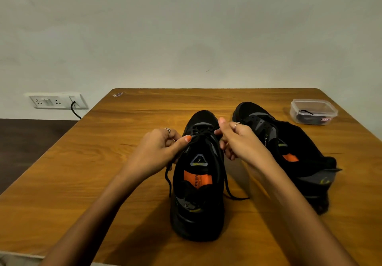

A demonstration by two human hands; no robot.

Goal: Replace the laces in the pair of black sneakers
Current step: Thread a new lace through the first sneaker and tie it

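At the centre of the frame a black sneaker (198, 183) stands on the wooden tabletop (103, 172), toe pointing away, and both hands work its black lace (203, 133). The left hand (159, 148) has its grip pinched on the lace at one side, the right hand (237, 139) pinched on it at the other. The second sneaker (289, 148), unlaced, lies right of centre, near a clear plastic box (313, 111) at the upper right.

Orange insole patch (198, 180) in the near sneaker (197, 208) reads "cush" — other labels illegible.
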